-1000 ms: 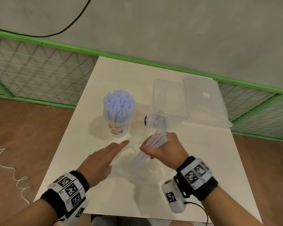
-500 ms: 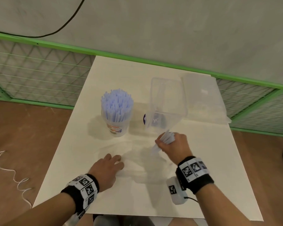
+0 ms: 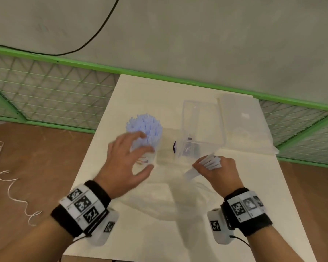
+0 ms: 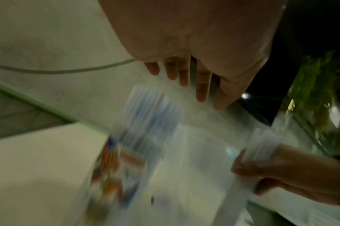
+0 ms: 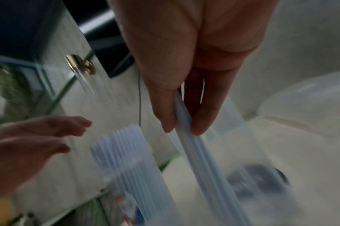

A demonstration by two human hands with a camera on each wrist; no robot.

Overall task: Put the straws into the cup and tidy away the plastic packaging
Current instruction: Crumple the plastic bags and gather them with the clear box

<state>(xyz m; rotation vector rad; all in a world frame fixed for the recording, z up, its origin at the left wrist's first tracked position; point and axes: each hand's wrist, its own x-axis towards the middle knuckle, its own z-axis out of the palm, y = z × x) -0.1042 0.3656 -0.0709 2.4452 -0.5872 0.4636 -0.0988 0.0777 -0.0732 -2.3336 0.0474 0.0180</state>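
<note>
The head camera looks forward and down from above the near edge of the counter [image 3: 178, 87], facing the grey wall; both forearms enter from the bottom of its frame. The left wrist camera sits under the left hand [image 4: 194, 45], looks along the palm toward the fingers, and is close to the cup of straws [image 4: 146, 122], which is blurred. The right wrist camera sits under the right hand [image 5: 184, 61], looks along the palm, and is very close to the held straws [image 5: 194, 145]. All three views share the cup of straws [image 3: 146, 129] [image 5: 122, 160]. Each wrist view also shows the opposite hand.
</note>
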